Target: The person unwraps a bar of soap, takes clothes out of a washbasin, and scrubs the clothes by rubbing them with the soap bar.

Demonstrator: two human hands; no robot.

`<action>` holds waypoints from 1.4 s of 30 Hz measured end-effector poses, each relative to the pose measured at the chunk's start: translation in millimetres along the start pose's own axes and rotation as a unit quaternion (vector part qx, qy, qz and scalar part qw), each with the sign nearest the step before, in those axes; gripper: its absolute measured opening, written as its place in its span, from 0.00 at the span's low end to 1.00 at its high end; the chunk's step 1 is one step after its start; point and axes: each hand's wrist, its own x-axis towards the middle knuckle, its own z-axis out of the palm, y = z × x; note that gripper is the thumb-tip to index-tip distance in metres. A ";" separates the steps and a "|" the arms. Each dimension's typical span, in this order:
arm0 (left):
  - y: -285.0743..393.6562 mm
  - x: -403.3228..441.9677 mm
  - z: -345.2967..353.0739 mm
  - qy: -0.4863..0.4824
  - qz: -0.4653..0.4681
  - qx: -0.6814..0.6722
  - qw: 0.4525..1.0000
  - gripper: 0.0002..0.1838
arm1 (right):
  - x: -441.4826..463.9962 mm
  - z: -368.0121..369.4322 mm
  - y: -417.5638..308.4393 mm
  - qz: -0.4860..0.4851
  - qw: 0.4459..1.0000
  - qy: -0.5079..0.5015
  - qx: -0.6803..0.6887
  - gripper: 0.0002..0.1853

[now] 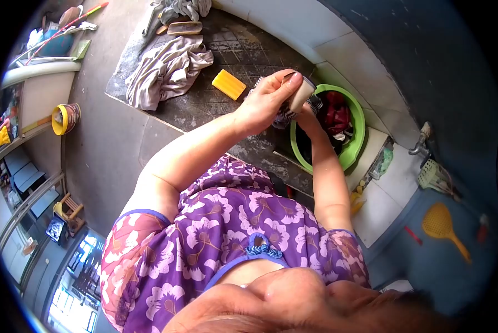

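My left hand (274, 97) is closed, its thumb pressed on a cream and black-and-white striped piece (303, 95) that looks like a small garment, perhaps a sock. My right hand (305, 117) grips its lower side; most of those fingers are hidden behind it. Both hands are above the dark stone slab, beside the left rim of a green basin (359, 141). Dark red and dark cloth (338, 114) lies inside the basin. To the left of my hands a yellow bar of soap (228, 84) rests on the slab.
A crumpled light grey garment (168, 72) lies on the slab's left side, with a wooden brush (185, 28) and more grey cloth (185, 8) behind it. A tap (421, 145) and a yellow strainer (440, 222) are at right. A yellow bucket (66, 119) stands on the floor at left.
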 end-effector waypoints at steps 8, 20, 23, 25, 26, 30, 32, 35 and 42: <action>-48.8 -65.2 4.0 -0.068 -0.180 -0.171 0.966 0.11 | -80.1 -136.7 -92.5 -0.045 0.883 0.447 0.138 0.14; -176.5 -110.2 -177.4 0.402 -0.173 -0.093 0.894 0.09 | 188.1 129.7 -41.1 -0.004 0.806 -0.115 -0.581 0.30; -188.1 -108.8 -181.2 0.363 -0.227 -0.090 0.899 0.07 | 175.3 202.4 -8.9 -0.002 0.631 -0.196 -0.751 0.45; -172.9 -107.1 -175.3 0.345 -0.245 -0.065 0.903 0.08 | 171.3 211.8 8.5 -0.009 0.647 -0.182 -0.741 0.41; -171.8 -107.0 -177.6 0.338 -0.237 -0.052 0.909 0.09 | 166.5 209.7 2.6 0.009 0.702 -0.179 -0.690 0.39; -163.5 -116.1 -197.3 0.313 -0.255 0.045 0.914 0.08 | 182.0 201.3 6.4 0.036 0.906 -0.045 -0.420 0.36; -155.8 -120.8 -209.6 0.340 -0.208 0.073 0.914 0.12 | 213.2 189.5 3.7 0.062 0.995 -0.069 -0.035 0.33; -127.0 -126.4 -222.6 0.395 -0.208 0.227 0.866 0.18 | 214.4 175.7 -26.0 0.073 0.941 -0.015 0.329 0.29; -149.1 -149.6 -215.8 0.351 -0.250 0.591 0.682 0.18 | 57.1 216.0 51.5 -0.246 0.810 -0.045 -0.530 0.22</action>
